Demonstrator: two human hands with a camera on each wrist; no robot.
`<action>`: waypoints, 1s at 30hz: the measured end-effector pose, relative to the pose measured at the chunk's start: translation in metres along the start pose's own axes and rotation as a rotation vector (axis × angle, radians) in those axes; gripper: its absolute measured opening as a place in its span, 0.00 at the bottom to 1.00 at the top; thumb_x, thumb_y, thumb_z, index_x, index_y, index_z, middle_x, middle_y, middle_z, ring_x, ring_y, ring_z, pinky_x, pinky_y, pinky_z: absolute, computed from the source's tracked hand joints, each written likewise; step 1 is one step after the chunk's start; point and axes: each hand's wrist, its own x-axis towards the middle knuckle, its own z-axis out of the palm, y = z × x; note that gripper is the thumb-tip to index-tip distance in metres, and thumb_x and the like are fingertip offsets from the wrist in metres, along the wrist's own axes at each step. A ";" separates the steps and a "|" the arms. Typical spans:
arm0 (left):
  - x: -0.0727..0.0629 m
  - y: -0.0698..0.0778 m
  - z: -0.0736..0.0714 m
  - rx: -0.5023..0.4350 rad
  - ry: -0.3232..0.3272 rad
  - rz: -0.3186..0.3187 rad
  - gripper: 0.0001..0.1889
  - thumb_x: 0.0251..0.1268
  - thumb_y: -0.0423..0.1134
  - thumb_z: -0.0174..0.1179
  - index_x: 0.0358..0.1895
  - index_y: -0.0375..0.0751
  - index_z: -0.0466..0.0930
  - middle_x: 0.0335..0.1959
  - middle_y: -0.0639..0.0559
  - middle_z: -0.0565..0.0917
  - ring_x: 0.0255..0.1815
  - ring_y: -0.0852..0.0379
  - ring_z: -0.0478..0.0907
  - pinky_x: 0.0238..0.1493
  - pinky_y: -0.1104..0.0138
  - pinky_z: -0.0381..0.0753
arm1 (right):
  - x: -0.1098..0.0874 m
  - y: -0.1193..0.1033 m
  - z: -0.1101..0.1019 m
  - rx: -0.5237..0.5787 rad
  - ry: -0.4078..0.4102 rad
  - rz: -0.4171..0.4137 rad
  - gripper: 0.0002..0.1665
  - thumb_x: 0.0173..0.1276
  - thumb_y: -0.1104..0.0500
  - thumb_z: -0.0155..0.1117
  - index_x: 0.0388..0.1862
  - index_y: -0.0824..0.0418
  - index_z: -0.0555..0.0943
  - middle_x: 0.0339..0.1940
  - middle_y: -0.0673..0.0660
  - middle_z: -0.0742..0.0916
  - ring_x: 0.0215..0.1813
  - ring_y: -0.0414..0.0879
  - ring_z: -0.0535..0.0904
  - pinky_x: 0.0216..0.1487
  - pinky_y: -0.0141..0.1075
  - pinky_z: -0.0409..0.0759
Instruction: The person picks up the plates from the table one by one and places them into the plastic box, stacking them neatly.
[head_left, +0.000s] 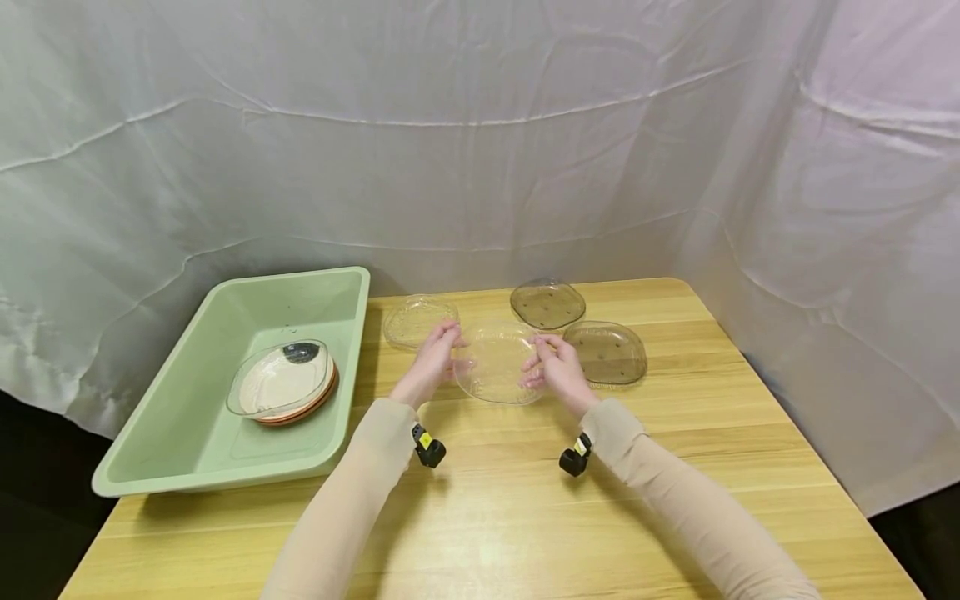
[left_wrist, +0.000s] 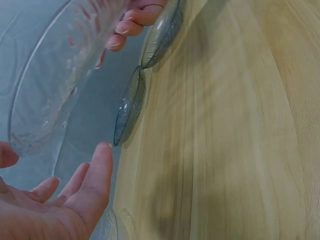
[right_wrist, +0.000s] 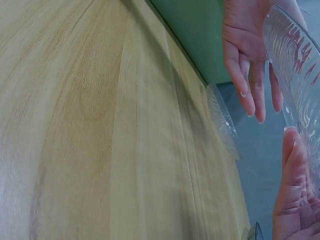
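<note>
A clear glass plate (head_left: 497,367) with a ribbed pattern is held up over the table, between both hands. My right hand (head_left: 558,371) grips its right rim; in the left wrist view the fingers (left_wrist: 132,26) curl under the glass. At the opposite rim is my left hand (head_left: 432,357), its fingers extended and spread below the plate, thumb tip close to the edge. Another clear textured plate (head_left: 420,322) lies just behind the left hand. Two smoky brown glass plates, one farther back (head_left: 547,303) and one beside the right hand (head_left: 607,354), rest on the table.
A pale green basin (head_left: 180,417) stands on the left of the wooden table (head_left: 487,517). Inside it a clear glass dish (head_left: 240,396) sits on a cream plate (head_left: 281,383) with a dark patch and orange rim. A grey-white curtain (head_left: 480,183) hangs behind the table.
</note>
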 end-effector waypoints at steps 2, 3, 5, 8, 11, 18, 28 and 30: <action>-0.001 0.000 0.001 0.024 -0.008 0.014 0.29 0.82 0.51 0.39 0.79 0.47 0.53 0.73 0.35 0.68 0.50 0.44 0.86 0.45 0.65 0.88 | 0.000 0.000 0.002 0.007 0.005 -0.001 0.24 0.85 0.57 0.39 0.70 0.70 0.67 0.27 0.50 0.82 0.22 0.40 0.84 0.31 0.32 0.88; -0.001 -0.001 0.001 0.035 -0.009 0.022 0.29 0.82 0.51 0.40 0.79 0.45 0.53 0.72 0.34 0.70 0.48 0.44 0.86 0.44 0.65 0.88 | 0.001 0.000 0.003 0.011 0.005 0.000 0.24 0.85 0.57 0.38 0.70 0.70 0.67 0.27 0.51 0.81 0.21 0.40 0.83 0.31 0.32 0.88; -0.002 -0.002 0.002 0.066 -0.010 0.033 0.29 0.82 0.51 0.40 0.79 0.45 0.53 0.70 0.34 0.73 0.41 0.48 0.88 0.39 0.67 0.89 | 0.002 0.001 0.004 0.024 0.007 0.006 0.24 0.85 0.57 0.39 0.70 0.70 0.67 0.27 0.51 0.82 0.21 0.40 0.83 0.31 0.32 0.88; -0.002 -0.004 0.003 0.104 -0.017 0.049 0.28 0.82 0.50 0.41 0.77 0.44 0.56 0.65 0.33 0.76 0.32 0.54 0.86 0.31 0.71 0.86 | 0.003 0.001 0.007 0.045 0.010 0.013 0.24 0.85 0.57 0.39 0.70 0.70 0.67 0.27 0.51 0.82 0.21 0.40 0.83 0.32 0.33 0.88; -0.002 -0.006 0.003 0.146 -0.018 0.062 0.26 0.82 0.48 0.41 0.76 0.43 0.58 0.61 0.33 0.78 0.27 0.58 0.83 0.27 0.73 0.84 | 0.003 0.002 0.010 0.056 0.007 0.016 0.24 0.85 0.56 0.40 0.70 0.69 0.67 0.27 0.51 0.82 0.21 0.40 0.84 0.33 0.33 0.89; -0.001 -0.007 0.003 0.195 -0.024 0.091 0.22 0.82 0.40 0.42 0.72 0.36 0.62 0.46 0.35 0.82 0.23 0.58 0.80 0.35 0.64 0.89 | 0.000 0.000 0.013 0.087 -0.024 0.017 0.28 0.84 0.51 0.44 0.72 0.69 0.65 0.28 0.50 0.82 0.23 0.41 0.85 0.36 0.34 0.89; -0.001 -0.005 0.003 0.184 -0.012 0.074 0.18 0.81 0.35 0.41 0.68 0.34 0.65 0.29 0.47 0.79 0.19 0.59 0.78 0.24 0.71 0.84 | 0.002 0.002 0.014 0.134 -0.049 0.040 0.27 0.84 0.52 0.45 0.72 0.66 0.65 0.29 0.49 0.84 0.24 0.41 0.85 0.37 0.34 0.89; -0.001 -0.004 0.002 0.197 -0.008 0.073 0.18 0.81 0.35 0.40 0.67 0.34 0.65 0.29 0.48 0.78 0.18 0.59 0.78 0.23 0.72 0.83 | 0.002 0.002 0.015 0.139 -0.053 0.041 0.27 0.83 0.52 0.45 0.73 0.66 0.65 0.29 0.49 0.84 0.24 0.41 0.84 0.37 0.34 0.89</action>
